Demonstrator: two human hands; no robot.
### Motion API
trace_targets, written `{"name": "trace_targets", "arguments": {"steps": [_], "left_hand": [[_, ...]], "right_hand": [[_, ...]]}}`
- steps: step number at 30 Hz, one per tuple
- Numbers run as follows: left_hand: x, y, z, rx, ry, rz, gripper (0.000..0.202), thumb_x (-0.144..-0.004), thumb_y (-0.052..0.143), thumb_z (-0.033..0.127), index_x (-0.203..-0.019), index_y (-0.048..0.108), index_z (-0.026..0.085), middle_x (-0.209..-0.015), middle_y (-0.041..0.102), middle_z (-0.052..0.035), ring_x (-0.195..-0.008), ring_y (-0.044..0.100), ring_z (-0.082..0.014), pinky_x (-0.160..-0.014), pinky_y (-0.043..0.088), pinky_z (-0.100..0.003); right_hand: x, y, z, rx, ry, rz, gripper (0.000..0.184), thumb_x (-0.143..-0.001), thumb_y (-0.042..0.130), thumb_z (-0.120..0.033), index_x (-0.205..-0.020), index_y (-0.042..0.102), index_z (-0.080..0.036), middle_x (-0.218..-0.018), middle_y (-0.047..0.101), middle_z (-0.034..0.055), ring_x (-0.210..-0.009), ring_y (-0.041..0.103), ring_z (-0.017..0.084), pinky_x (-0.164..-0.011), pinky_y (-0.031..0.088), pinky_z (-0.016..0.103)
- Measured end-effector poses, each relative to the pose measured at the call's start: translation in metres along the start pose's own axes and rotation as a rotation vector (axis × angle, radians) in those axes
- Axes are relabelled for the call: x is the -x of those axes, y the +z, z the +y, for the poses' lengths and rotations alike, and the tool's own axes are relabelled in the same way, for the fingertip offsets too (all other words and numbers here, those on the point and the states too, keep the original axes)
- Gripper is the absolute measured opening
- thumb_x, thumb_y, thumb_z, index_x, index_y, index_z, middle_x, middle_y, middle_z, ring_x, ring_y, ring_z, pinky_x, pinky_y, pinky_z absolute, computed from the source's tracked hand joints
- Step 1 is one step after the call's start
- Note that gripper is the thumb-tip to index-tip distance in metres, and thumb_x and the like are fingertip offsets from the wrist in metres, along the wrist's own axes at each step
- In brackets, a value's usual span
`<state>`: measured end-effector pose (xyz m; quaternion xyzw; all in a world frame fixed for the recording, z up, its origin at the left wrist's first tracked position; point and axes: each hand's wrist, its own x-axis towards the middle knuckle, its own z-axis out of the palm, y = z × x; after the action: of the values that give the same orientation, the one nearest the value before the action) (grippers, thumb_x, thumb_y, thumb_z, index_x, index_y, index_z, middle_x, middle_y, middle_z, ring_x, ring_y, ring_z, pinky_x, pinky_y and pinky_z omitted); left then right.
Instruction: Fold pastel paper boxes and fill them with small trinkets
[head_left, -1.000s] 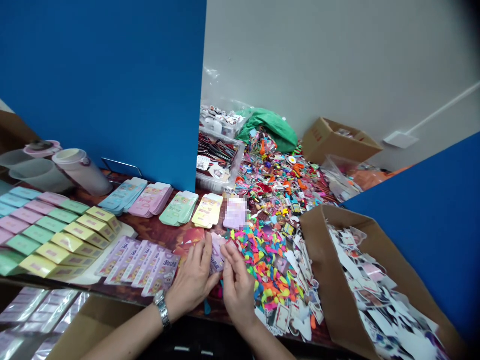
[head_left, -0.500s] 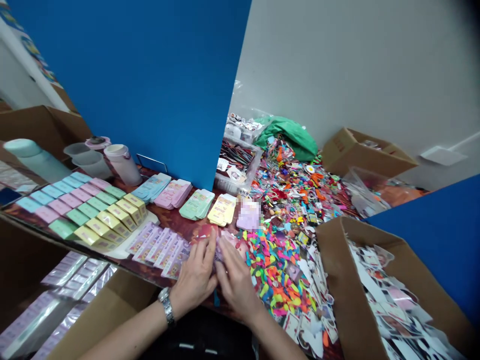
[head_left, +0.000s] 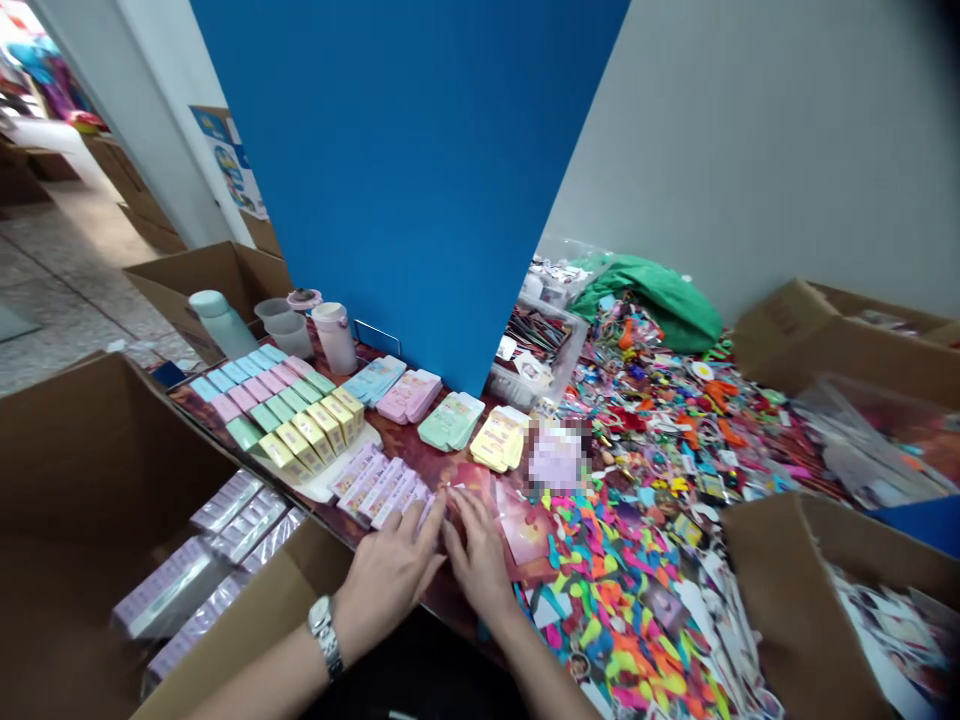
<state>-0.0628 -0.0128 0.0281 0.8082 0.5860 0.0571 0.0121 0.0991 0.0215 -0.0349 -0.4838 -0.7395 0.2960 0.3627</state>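
Note:
My left hand (head_left: 396, 562), with a metal watch (head_left: 324, 635) on its wrist, is closed at the right end of a row of small purple boxes (head_left: 382, 488). Its fingers cover most of the end box. From the other side, my right hand (head_left: 477, 556) meets it, fingers bent, fingertips on the same purple box. Behind the hands lie stacks of flat cartons: blue (head_left: 373, 380), pink (head_left: 409, 396), green (head_left: 451, 420), yellow (head_left: 499, 438) and purple (head_left: 555, 458). Pink printed sheets (head_left: 523, 525) lie right of my right hand.
Rows of coloured boxes (head_left: 281, 405) stand left, before a bottle (head_left: 221, 322) and cups (head_left: 334, 338). A carton (head_left: 97, 500) holding wrapped purple packs (head_left: 169, 590) sits below the table edge. Loose colourful pieces (head_left: 622, 600) cover the right side, beside another carton (head_left: 795, 600). A blue panel (head_left: 420, 180) rises behind.
The view has swung left, so the scene sits further right and more floor and carton show. My hands have moved left to the end of the purple row; more of the pink sheets is uncovered.

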Motion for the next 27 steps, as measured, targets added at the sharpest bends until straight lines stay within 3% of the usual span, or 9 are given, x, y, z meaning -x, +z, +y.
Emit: {"name": "trace_targets", "arguments": {"steps": [3,5,7,9,14,17,20,23,27], "left_hand": [[0.000,-0.002,-0.036,-0.027,-0.063,0.255,0.054,-0.095,0.047,0.041,-0.143,0.040,0.018,-0.116,0.062,-0.0137,-0.099,0.059,-0.0262,-0.079,0.055,-0.036],[-0.001,0.002,-0.067,-0.076,-0.179,0.346,0.055,-0.095,0.046,0.044,-0.139,0.045,0.010,-0.115,0.062,-0.0176,-0.099,0.058,-0.0293,-0.084,0.053,-0.043],[-0.003,0.011,-0.093,-0.095,-0.254,0.346,0.057,-0.095,0.044,0.045,-0.138,0.047,0.006,-0.120,0.060,-0.0223,-0.101,0.056,-0.0326,-0.086,0.051,-0.048],[-0.004,0.021,-0.105,-0.042,-0.284,0.310,0.058,-0.096,0.043,0.045,-0.138,0.047,0.005,-0.116,0.062,-0.0222,-0.098,0.058,-0.0324,-0.086,0.050,-0.050],[0.002,0.033,-0.091,0.234,-0.263,0.282,0.057,-0.097,0.042,0.042,-0.146,0.034,0.014,-0.112,0.064,-0.0137,-0.099,0.062,-0.0256,-0.089,0.051,-0.043],[0.015,0.023,-0.082,0.583,-0.276,0.260,0.060,-0.096,0.045,0.042,-0.149,0.027,0.021,-0.110,0.062,-0.0087,-0.096,0.063,-0.0211,-0.086,0.054,-0.038],[0.030,0.007,-0.079,0.759,-0.238,0.214,0.063,-0.094,0.050,0.041,-0.149,0.025,0.025,-0.106,0.060,-0.0054,-0.090,0.063,-0.0181,-0.082,0.055,-0.034],[0.040,0.000,-0.078,0.694,-0.124,0.161,0.070,-0.090,0.058,0.041,-0.150,0.024,0.029,-0.117,0.057,-0.0073,-0.100,0.062,-0.0202,-0.087,0.054,-0.034],[0.046,0.016,-0.077,0.474,-0.012,0.133,0.061,-0.091,0.056,0.039,-0.147,0.033,0.034,-0.103,0.059,-0.0046,-0.084,0.065,-0.0179,-0.073,0.057,-0.029]], "right_hand": [[0.015,0.003,-0.001,0.067,0.051,0.024,0.046,-0.096,0.048,-0.028,-0.141,0.047,-0.026,-0.126,0.059,0.0104,-0.118,0.058,0.024,-0.098,0.052,0.041],[0.027,0.005,0.001,0.081,0.099,0.032,0.050,-0.095,0.051,-0.033,-0.144,0.043,-0.025,-0.124,0.060,0.0109,-0.106,0.064,0.024,-0.090,0.056,0.038],[0.033,0.009,0.004,0.078,0.137,0.041,0.054,-0.094,0.053,-0.036,-0.145,0.041,-0.024,-0.125,0.060,0.0118,-0.095,0.068,0.023,-0.083,0.059,0.036],[0.032,0.016,0.006,0.070,0.156,0.055,0.056,-0.093,0.054,-0.037,-0.146,0.040,-0.023,-0.126,0.060,0.0128,-0.094,0.069,0.023,-0.081,0.059,0.036],[0.018,0.026,-0.005,-0.031,0.138,0.017,0.056,-0.094,0.052,-0.035,-0.147,0.039,-0.022,-0.139,0.055,0.0122,-0.127,0.054,0.027,-0.100,0.051,0.041],[0.014,0.018,-0.014,-0.105,0.153,-0.027,0.059,-0.096,0.051,-0.033,-0.151,0.031,-0.022,-0.146,0.048,0.0105,-0.134,0.048,0.025,-0.107,0.045,0.041],[0.015,0.004,-0.015,-0.076,0.082,-0.008,0.060,-0.094,0.053,-0.032,-0.150,0.032,-0.024,-0.148,0.045,0.0096,-0.138,0.042,0.026,-0.110,0.042,0.042],[0.017,-0.004,-0.007,-0.011,-0.041,-0.011,0.058,-0.093,0.054,-0.028,-0.148,0.036,-0.026,-0.146,0.046,0.0097,-0.138,0.041,0.026,-0.109,0.042,0.042],[0.020,-0.009,0.009,0.048,-0.159,-0.109,0.060,-0.093,0.053,-0.024,-0.150,0.034,-0.028,-0.141,0.049,0.0095,-0.133,0.047,0.023,-0.107,0.045,0.038]]}}
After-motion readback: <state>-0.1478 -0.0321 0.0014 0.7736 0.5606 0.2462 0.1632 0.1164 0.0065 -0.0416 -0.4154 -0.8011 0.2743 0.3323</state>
